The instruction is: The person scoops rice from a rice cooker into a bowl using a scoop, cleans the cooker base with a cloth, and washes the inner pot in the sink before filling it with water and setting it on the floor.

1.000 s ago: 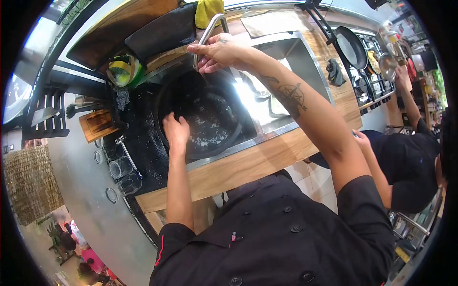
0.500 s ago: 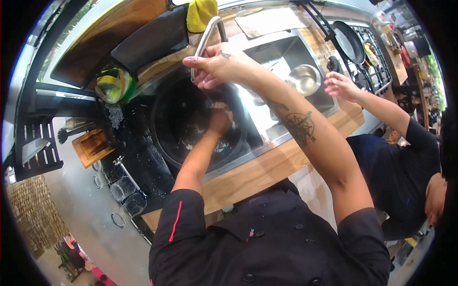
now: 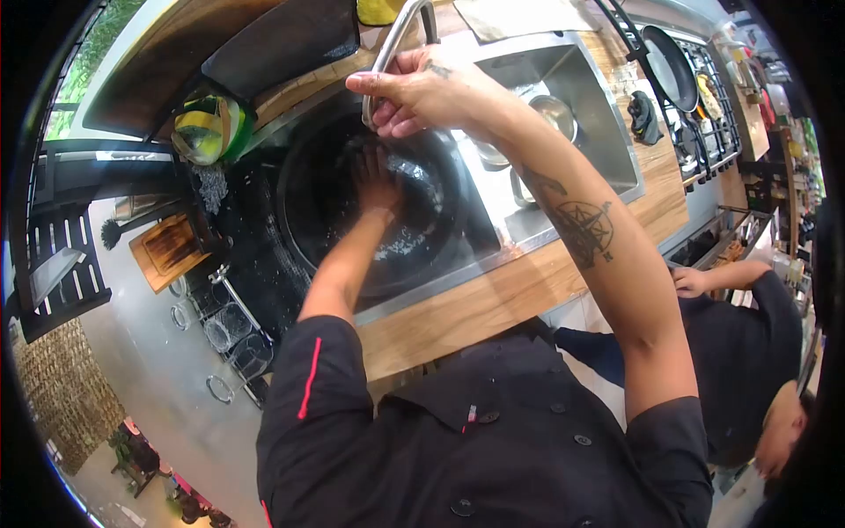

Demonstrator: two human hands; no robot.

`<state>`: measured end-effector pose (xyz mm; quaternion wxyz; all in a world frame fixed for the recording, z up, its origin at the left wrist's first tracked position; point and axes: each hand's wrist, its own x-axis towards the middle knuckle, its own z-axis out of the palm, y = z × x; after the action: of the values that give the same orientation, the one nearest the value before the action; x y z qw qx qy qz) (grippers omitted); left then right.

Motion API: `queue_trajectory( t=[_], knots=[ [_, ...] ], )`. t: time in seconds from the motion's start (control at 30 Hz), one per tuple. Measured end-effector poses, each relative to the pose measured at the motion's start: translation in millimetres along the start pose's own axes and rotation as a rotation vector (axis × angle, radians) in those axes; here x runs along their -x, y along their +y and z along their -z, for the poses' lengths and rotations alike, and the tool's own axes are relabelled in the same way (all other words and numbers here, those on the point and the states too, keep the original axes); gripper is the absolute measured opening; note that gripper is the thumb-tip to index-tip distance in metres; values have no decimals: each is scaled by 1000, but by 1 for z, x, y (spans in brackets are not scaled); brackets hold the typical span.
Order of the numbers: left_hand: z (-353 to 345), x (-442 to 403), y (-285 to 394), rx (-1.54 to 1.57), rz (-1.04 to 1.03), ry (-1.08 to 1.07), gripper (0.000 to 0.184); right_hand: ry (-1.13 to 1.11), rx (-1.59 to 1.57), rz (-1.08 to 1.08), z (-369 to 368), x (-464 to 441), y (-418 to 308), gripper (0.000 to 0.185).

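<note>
A large round black pan (image 3: 321,198) sits in the left basin, its inside wet and shiny. My left hand (image 3: 378,180) is down inside it, fingers stretched out and spread against the dark surface, holding nothing that I can see. Above the pan's far side, my right hand (image 3: 409,95) has its thumb and curled fingers around the end of the curved metal faucet (image 3: 400,31). Water drops and bright reflections show on the pan near my left hand.
Metal bowls (image 3: 553,119) sit in the right basin (image 3: 607,123). A green-yellow container (image 3: 207,132) and scourer (image 3: 212,187) are at left, above wire-held glasses (image 3: 227,326). A frying pan (image 3: 669,69) lies by the stove. Another person (image 3: 739,352) stands at right.
My left hand has shifted left and away from me inside the pan, its fingers now spread. My right hand stays at the faucet. The other person's arm has lowered, and the view has tilted.
</note>
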<state>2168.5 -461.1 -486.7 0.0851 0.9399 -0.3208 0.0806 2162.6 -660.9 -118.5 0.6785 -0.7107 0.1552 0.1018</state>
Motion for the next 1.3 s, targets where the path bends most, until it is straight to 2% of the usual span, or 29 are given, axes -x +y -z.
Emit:
queue_trajectory(
  t=[0.07,0.1,0.13,0.2,0.27,0.3,0.37,0.4,0.47,0.5,0.57,0.6,0.63,0.7,0.73,0.77,0.8,0.87,0.9,0.97,1.03,1.07,1.1,1.13,1.2,1.23,1.3],
  knots=[
    [25,25,-14,58,-230,-291,69,-8,-22,8,0,-7,5,53],
    [24,19,-9,46,-243,-285,69,0,3,30,1,-6,3,55],
    [18,18,2,77,-442,-510,69,-2,8,52,3,-8,4,56],
    [13,34,3,116,-636,-771,69,-11,-16,57,2,-8,10,56],
    [13,40,-15,162,-1062,-813,72,-8,-6,87,2,-14,17,56],
    [20,41,-41,163,-1057,-831,72,-15,-21,79,1,-12,15,56],
    [45,36,-103,-24,-1483,-724,80,4,53,57,3,-4,6,54],
    [57,12,-113,-28,-1496,-732,80,-5,53,23,3,-8,7,52],
    [87,-20,-122,-110,-1332,-1084,84,-19,35,11,1,-5,6,51],
    [91,-29,-114,-116,-1348,-1082,84,-20,47,20,4,-5,3,50],
    [91,-30,-75,-103,-1206,-1122,92,-13,33,14,5,-2,2,45],
    [84,-27,-53,-71,-1325,-1090,86,-27,-27,14,4,-2,4,47],
    [70,-15,-38,-76,-1351,-1075,86,-36,-88,22,2,-4,5,49],
    [26,22,-15,169,-1028,-722,71,26,22,48,0,-2,3,45],
    [10,26,2,278,-859,-448,62,53,45,109,-2,-7,10,41],
    [78,-10,46,358,-557,-550,60,87,12,156,-9,-15,21,39],
    [42,0,27,174,-410,-567,62,102,41,151,-7,-12,21,39],
    [-4,12,-13,-35,-136,-368,67,73,21,104,-8,-9,10,41],
    [2,20,-18,3,23,-325,73,36,-28,51,-6,-6,6,42],
    [16,34,-28,107,337,-202,83,4,72,47,-4,-15,6,45],
    [-5,59,-17,-22,780,-168,96,4,-4,17,-3,-11,2,45],
    [-12,60,9,-138,946,-206,104,13,-2,15,-3,-8,0,45],
    [2,62,34,-132,937,-215,104,9,-40,26,-5,-3,-1,45],
    [34,53,59,-7,621,-436,101,6,-72,45,-5,-1,-3,45],
    [13,37,66,46,-24,-383,90,27,-14,32,-5,-4,-5,45],
    [-27,24,54,-24,-329,-136,85,14,-21,25,-8,-4,-5,45],
    [-49,-17,38,304,-226,-17,73,68,11,34,-13,-15,3,44]
  ],
)
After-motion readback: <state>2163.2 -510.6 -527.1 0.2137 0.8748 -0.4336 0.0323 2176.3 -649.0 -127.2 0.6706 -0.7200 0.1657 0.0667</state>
